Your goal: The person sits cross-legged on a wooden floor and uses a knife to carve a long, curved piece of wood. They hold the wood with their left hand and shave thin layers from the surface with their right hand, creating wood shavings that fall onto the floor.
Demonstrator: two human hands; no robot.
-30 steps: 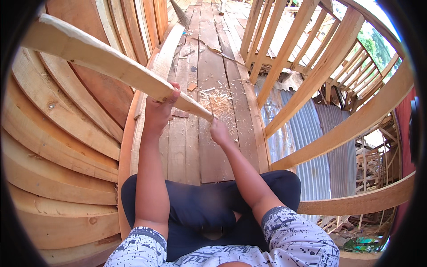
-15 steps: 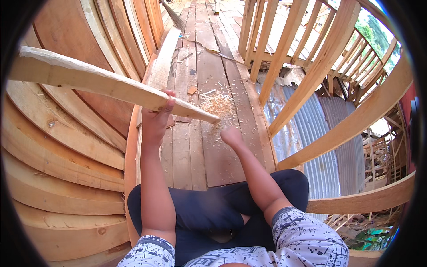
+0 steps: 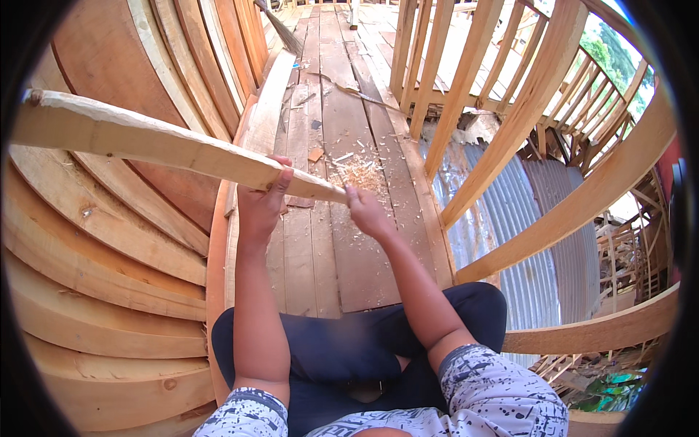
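The left hand (image 3: 263,195) grips a pale wooden plank (image 3: 145,146), some fingers hidden behind it; the right hand (image 3: 368,213) curls at its right end, hold unclear. The plank stretches leftward toward the dark rim; shavings (image 3: 362,173) dot the floorboards (image 3: 366,269) beyond.

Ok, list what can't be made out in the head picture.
Head view: anything the right hand might hold, hidden by its own curled fingers.
Head view: some fingers of the left hand, hidden behind the wooden piece.
Head view: the handle end of the broom, cut off by the upper edge.
Head view: what the blue bit near the broom is, too small to tell.
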